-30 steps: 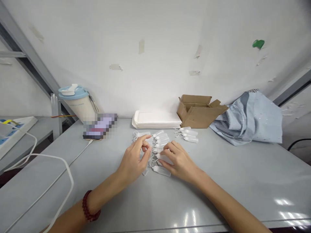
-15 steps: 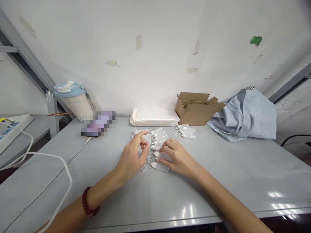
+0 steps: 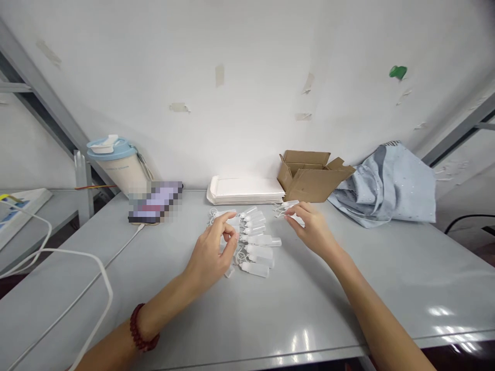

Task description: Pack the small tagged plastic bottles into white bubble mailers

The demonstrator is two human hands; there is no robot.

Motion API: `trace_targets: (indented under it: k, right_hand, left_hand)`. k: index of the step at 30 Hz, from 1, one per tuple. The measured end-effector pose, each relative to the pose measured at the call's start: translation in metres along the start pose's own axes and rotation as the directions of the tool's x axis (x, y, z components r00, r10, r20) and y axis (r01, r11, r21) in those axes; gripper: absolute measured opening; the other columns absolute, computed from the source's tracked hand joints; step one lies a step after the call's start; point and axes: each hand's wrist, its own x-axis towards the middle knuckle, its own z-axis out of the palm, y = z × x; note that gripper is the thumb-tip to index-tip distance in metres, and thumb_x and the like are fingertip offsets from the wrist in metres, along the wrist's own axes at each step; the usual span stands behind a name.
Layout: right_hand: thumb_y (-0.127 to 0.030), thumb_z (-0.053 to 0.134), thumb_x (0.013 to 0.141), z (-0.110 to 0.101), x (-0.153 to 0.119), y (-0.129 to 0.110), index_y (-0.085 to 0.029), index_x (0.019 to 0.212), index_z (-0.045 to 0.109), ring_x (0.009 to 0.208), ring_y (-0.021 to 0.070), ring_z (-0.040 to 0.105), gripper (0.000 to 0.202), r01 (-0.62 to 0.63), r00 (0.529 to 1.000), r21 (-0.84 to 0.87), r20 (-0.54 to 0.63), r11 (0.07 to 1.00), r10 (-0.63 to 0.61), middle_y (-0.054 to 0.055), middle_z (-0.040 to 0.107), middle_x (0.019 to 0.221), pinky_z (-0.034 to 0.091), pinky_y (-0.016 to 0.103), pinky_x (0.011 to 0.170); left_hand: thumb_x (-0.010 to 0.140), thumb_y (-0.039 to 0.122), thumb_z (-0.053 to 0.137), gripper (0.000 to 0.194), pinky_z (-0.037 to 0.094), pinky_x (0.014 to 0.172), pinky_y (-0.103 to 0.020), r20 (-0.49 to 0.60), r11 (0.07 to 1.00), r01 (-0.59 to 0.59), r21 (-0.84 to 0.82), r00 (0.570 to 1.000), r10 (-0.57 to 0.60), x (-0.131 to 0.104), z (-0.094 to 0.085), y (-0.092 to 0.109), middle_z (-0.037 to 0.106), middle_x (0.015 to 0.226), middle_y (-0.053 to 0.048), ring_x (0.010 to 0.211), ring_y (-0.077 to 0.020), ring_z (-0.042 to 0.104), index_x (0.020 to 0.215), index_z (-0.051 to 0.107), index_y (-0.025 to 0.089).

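Small clear plastic bottles (image 3: pixel 257 269) with white caps and thin white cord loops lie in a loose column on the grey table. My left hand (image 3: pixel 212 247) hovers at their left side, its fingers curled and thumb tip against the fingers; whatever is in that pinch, if anything, is hidden. At the back right, my right hand (image 3: pixel 311 229) is closed around a small bottle (image 3: pixel 299 219) in a separate little group, thumb and fingertips pinching it. Another bottle of that group (image 3: pixel 291 204) shows just beyond my fingers. My hand hides part of this group.
Behind the bottles lies a stack of white padded envelopes (image 3: pixel 247 190), beside an open cardboard box (image 3: pixel 315 183). Grey-blue cloth (image 3: pixel 390 188) is heaped at the right. A blue-lidded cup (image 3: pixel 119 167) and a phone (image 3: pixel 157 203) on a white cable (image 3: pixel 119 251) stand left.
My right hand has moved from the column of bottles to the small group at the back right. The bottles it covered now show. My left hand has kept its place and pose.
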Motion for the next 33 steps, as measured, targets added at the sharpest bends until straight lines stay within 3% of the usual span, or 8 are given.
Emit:
trace_targets:
  k: [4, 10, 21, 26, 33]
  right_hand:
    - [-0.017, 0.052, 0.083, 0.001, -0.002, 0.017, -0.018, 0.088, 0.061, 0.086, 0.0249, 0.054, 0.011, -0.116, 0.980, -0.189, 0.139, 0.975, 0.144, 0.010, 0.061, 0.089, 0.045, 0.036, 0.071]
    - [-0.016, 0.060, 0.078, 0.003, -0.002, 0.026, -0.017, 0.092, 0.064, 0.090, 0.0266, 0.056, 0.015, -0.186, 0.946, -0.247, 0.214, 0.951, 0.241, 0.010, 0.063, 0.093, 0.046, 0.036, 0.073]
    - [-0.005, 0.060, 0.072, -0.001, -0.001, 0.029, -0.016, 0.092, 0.066, 0.093, 0.0270, 0.056, 0.023, -0.212, 0.920, -0.267, 0.270, 0.940, 0.284, 0.010, 0.065, 0.096, 0.046, 0.036, 0.075]
    - [-0.004, 0.058, 0.073, 0.000, -0.002, 0.029, -0.015, 0.094, 0.066, 0.094, 0.0284, 0.055, 0.024, -0.236, 0.905, -0.278, 0.287, 0.931, 0.314, 0.012, 0.064, 0.099, 0.045, 0.037, 0.075]
    - [-0.004, 0.053, 0.075, 0.002, -0.002, 0.022, -0.015, 0.088, 0.067, 0.094, 0.0289, 0.054, 0.022, -0.268, 0.884, -0.227, 0.329, 0.936, 0.333, 0.010, 0.067, 0.092, 0.044, 0.037, 0.076]
  left_hand:
    - [0.088, 0.027, 0.041, 0.034, 0.043, 0.065, -0.027, 0.009, 1.000, 0.008, 0.011, 1.000, -0.008, 0.001, 0.001, -0.001, 0.059, 0.079, 0.000, 0.078, -0.0169, 0.055, 0.121, 0.040, 0.020]
    - [0.088, 0.027, 0.040, 0.033, 0.041, 0.058, -0.025, 0.019, 1.000, 0.008, 0.028, 1.000, -0.008, 0.001, 0.001, -0.002, 0.059, 0.079, 0.000, 0.078, -0.0165, 0.055, 0.120, 0.041, 0.020]
    - [0.088, 0.026, 0.041, 0.030, 0.038, 0.051, -0.022, 0.040, 0.998, 0.012, 0.058, 0.999, -0.014, 0.001, 0.002, -0.003, 0.058, 0.078, -0.001, 0.076, -0.0161, 0.055, 0.117, 0.046, 0.019]
    - [0.087, 0.024, 0.043, 0.023, 0.040, 0.048, -0.021, 0.044, 0.997, -0.040, 0.065, 0.998, 0.037, 0.001, 0.005, -0.005, 0.060, 0.080, -0.003, 0.078, -0.0165, 0.056, 0.105, 0.056, 0.019]
    - [0.087, 0.021, 0.043, 0.022, 0.044, 0.052, -0.021, 0.023, 0.992, -0.100, 0.081, 0.995, 0.099, -0.001, 0.005, -0.006, 0.061, 0.080, -0.004, 0.079, -0.0165, 0.057, 0.103, 0.058, 0.017]
